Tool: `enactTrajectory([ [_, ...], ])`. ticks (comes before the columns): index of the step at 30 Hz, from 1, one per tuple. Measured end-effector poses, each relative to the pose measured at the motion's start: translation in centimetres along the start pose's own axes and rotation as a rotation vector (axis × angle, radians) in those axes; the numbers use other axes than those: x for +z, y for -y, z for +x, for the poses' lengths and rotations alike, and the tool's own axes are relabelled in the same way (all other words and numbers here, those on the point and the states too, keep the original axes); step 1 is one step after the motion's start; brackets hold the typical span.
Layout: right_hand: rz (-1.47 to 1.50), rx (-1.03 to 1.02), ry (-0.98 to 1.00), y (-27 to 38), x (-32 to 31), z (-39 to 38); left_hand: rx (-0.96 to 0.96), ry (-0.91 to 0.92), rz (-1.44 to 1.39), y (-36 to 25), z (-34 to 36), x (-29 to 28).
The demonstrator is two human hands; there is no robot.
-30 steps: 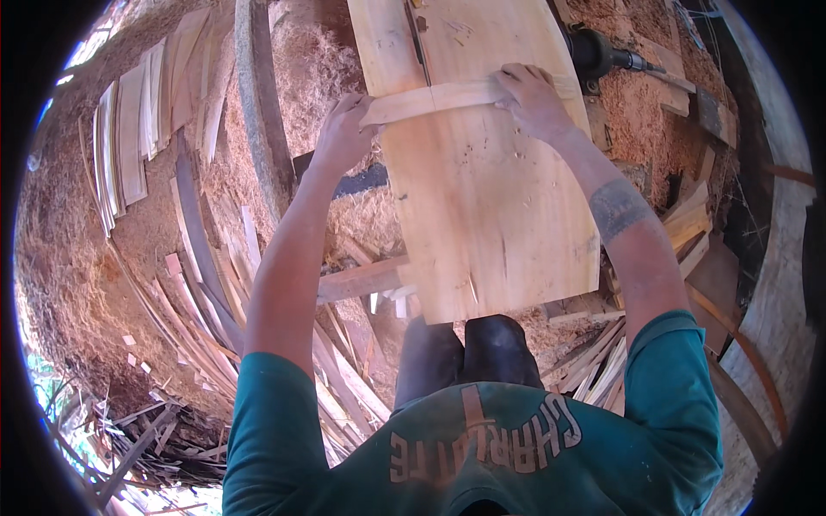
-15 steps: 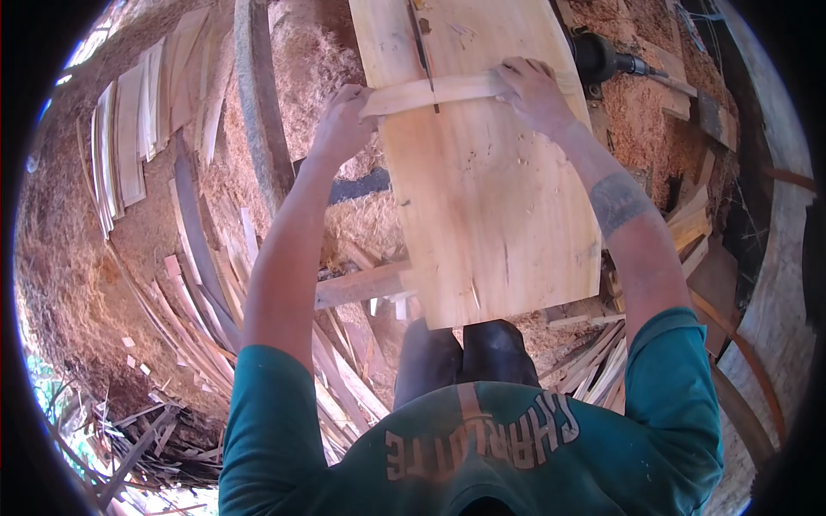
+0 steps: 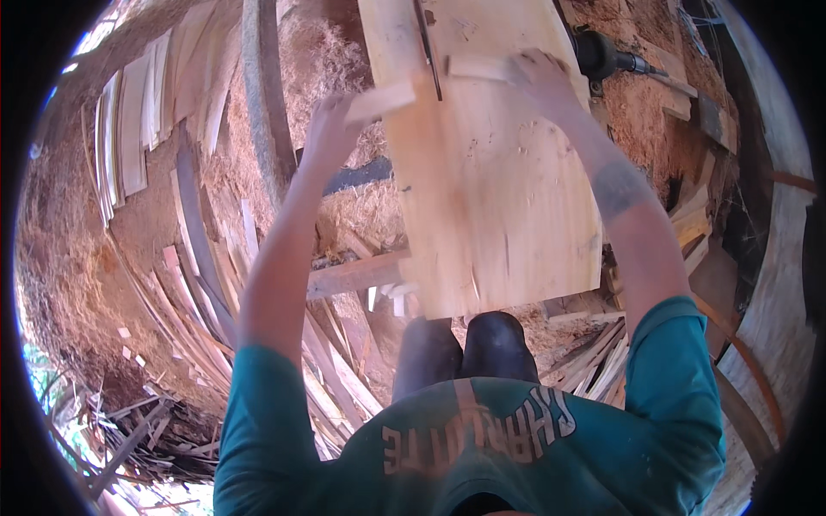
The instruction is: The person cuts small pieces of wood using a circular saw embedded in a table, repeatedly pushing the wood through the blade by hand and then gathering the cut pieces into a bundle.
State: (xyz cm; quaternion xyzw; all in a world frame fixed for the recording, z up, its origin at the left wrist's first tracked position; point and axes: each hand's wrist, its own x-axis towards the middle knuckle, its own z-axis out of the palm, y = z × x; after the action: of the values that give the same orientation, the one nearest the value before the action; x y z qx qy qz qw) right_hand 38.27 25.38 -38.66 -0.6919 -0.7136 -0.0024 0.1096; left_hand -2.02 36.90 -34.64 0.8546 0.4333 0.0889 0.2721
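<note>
A pale wooden board [image 3: 516, 215] forms the work surface in front of me. Along its far part runs a dark narrow slot with what looks like a saw blade [image 3: 428, 47] in it. My left hand [image 3: 329, 129], blurred, is closed around the outer end of a short wood piece [image 3: 385, 101] at the board's left edge. To the right of the slot, a second short wood piece [image 3: 480, 69] lies across the board. My right hand [image 3: 546, 84] grips that piece at its right end. A gap separates the two pieces, with the slot between them.
A dark motor-like machine [image 3: 598, 56] with a shaft sits against the board's right edge. Thin wood strips [image 3: 133, 120] are stacked at the far left, and more slats [image 3: 194, 318] lie at the near left. Sawdust covers the ground; a long beam [image 3: 267, 103] stands left of the board.
The single strip across the slot is now two pieces. My left hand has moved slightly left with one piece; my right hand keeps the other, slightly farther from me.
</note>
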Motion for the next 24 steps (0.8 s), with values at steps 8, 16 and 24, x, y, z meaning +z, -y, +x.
enactTrajectory([
  [8,0.204,-0.008,0.071,13.1,-4.4,-10.9,-0.295,0.249,-0.077,-2.6,-44.9,1.1],
  [16,0.234,0.042,-0.056,15.1,-5.8,-8.6,-0.459,0.068,0.058,-5.8,-42.7,3.6],
  [24,0.251,0.145,0.064,10.6,-3.3,-9.1,0.176,-0.290,0.144,-6.9,-11.5,3.0],
])
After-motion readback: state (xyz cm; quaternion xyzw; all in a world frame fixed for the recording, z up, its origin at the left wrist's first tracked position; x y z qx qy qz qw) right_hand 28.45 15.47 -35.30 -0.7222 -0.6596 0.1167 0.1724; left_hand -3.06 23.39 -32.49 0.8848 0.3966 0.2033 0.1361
